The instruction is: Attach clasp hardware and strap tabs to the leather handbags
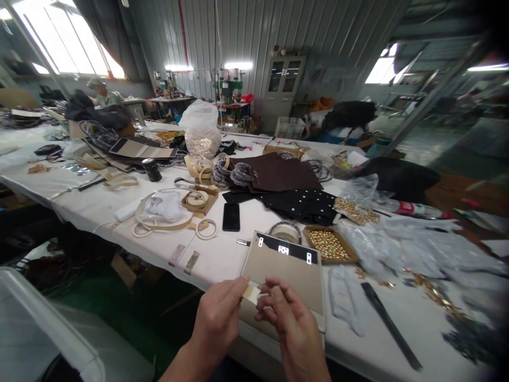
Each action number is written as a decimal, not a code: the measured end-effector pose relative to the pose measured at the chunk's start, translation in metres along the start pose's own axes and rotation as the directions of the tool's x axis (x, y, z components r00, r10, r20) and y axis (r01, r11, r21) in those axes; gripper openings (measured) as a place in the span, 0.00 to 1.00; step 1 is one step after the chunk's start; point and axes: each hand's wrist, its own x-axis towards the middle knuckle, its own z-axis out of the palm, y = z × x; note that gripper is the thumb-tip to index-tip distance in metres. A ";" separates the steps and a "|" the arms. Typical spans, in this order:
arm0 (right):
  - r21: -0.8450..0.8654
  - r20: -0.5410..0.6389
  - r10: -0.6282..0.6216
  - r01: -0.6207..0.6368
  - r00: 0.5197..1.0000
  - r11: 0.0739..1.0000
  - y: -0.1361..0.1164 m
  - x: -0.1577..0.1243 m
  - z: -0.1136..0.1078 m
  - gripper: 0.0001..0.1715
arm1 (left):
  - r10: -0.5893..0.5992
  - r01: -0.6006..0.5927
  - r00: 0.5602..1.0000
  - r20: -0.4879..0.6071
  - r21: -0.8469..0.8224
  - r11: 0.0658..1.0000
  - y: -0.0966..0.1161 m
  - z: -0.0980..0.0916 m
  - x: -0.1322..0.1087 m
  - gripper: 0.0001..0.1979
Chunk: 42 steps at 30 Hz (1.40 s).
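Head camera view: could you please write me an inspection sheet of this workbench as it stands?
Surface: long white table, crowded along its whole length.
Job's things: pale strip held over a tan panel that lies at the table's near edge.
Clutter: tray of gold studs, black phone, tan strap loops, brown fabric, black studded fabric, clear bags, black strip.
Hands: left hand and right hand both pinch the pale strip.
Cables: nothing seen for certain.
Surroundings: workshop with metal walls; a person at a far bench; grey cabinet.
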 end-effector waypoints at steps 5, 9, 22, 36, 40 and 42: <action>0.062 0.066 0.098 -0.102 0.993 0.993 -0.008 0.004 0.005 0.37 | -0.009 0.009 1.000 0.006 0.000 1.000 0.000 0.004 -0.004 0.30; 0.027 0.047 0.051 -0.052 0.998 0.998 -0.006 0.010 0.005 0.33 | -0.050 0.054 0.995 0.086 -0.054 0.997 0.007 0.004 -0.001 0.30; -0.331 0.039 -0.280 0.276 0.959 0.902 0.004 0.005 -0.002 0.20 | -0.132 0.147 0.987 0.089 -0.193 0.970 0.028 -0.029 0.026 0.18; -0.515 0.359 -0.526 0.634 0.771 0.578 -0.008 0.000 -0.010 0.19 | -0.394 0.471 0.877 0.275 -0.332 0.818 0.019 -0.032 0.032 0.12; -0.518 0.481 -0.524 0.710 0.703 0.477 -0.008 0.002 -0.014 0.24 | -0.297 0.376 0.911 0.288 -0.277 0.884 0.018 -0.033 0.034 0.13; -0.516 0.511 -0.519 0.728 0.685 0.452 -0.008 0.003 -0.015 0.25 | -0.249 0.325 0.919 0.306 -0.231 0.917 0.018 -0.035 0.035 0.12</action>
